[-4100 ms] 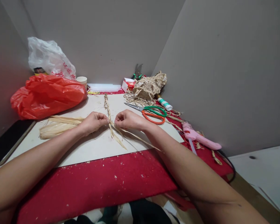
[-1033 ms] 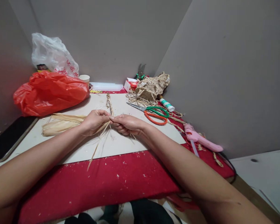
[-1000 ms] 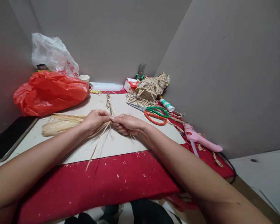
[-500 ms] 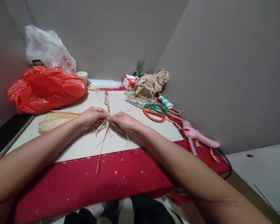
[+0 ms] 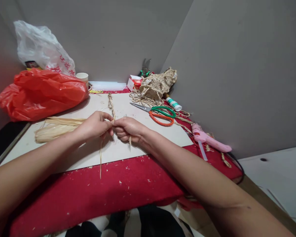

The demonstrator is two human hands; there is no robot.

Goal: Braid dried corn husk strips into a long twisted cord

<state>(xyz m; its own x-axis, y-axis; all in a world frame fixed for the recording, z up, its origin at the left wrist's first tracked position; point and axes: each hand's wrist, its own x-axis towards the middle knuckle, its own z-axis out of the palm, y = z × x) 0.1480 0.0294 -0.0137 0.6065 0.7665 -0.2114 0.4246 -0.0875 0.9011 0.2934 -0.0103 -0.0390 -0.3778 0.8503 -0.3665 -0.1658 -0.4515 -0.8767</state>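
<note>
A thin braid of dry straw-coloured fibre (image 5: 111,104) runs up the white board (image 5: 84,158) away from me, its near end pinched between my two hands. My left hand (image 5: 97,125) closes on it with thumb and forefinger, and a loose strand (image 5: 100,161) hangs below that hand. Pressed against the left fingertips, my right hand (image 5: 128,129) is curled shut, with a short strand end poking out under its palm. The exact pinch point is covered by the fingers. Left of my left hand lies a bundle of flat pale fibre strips (image 5: 54,131).
Scissors (image 5: 160,113) with green and orange handles lie right of the braid. Behind them sits a heap of twisted cord (image 5: 158,85). A pink glue gun (image 5: 209,140) rests at the right edge. A red plastic bag (image 5: 44,95) and a paper cup (image 5: 82,77) stand back left.
The strands that fanned out below my hands are now mostly gathered into my fingers. My right hand has curled tighter. The whole view has shifted slightly.
</note>
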